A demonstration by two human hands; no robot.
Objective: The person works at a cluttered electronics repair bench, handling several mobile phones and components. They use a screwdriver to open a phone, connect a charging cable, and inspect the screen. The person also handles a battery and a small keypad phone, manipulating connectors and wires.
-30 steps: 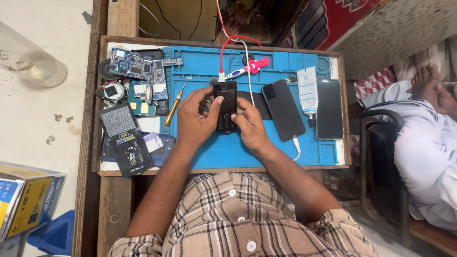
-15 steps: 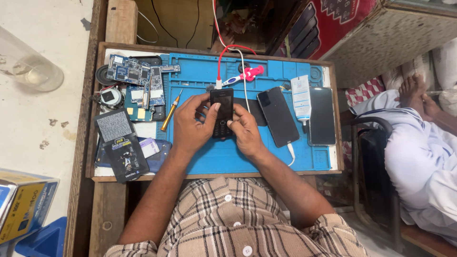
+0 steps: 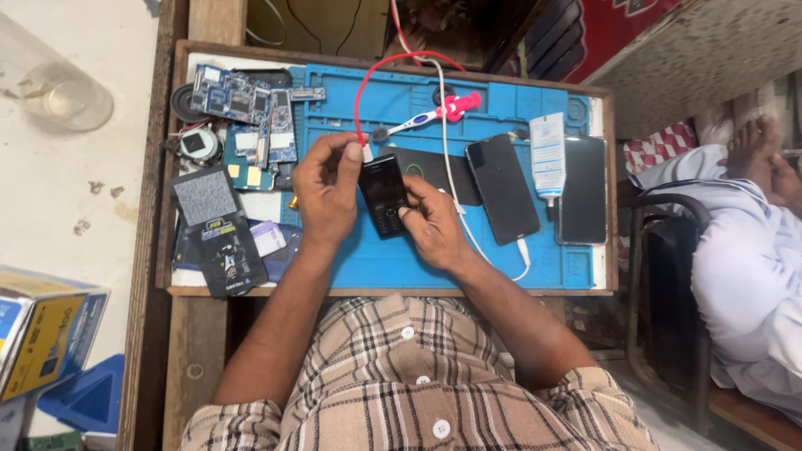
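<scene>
A small black phone with buttons sits between the two hands, just over the blue mat on the surface. The left hand is on the phone's left side. Its grip is clenched on the end of the red wire, right at the phone's top corner. The right hand is on the phone's other side. Its grip is closed around the phone's lower right edge, and one finger lies on the buttons. So the phone is held from both sides, with its face up.

A pink and white toothbrush lies on the mat above the hands. A bigger black phone lies to the right. Blue circuit boards lie to the left.
</scene>
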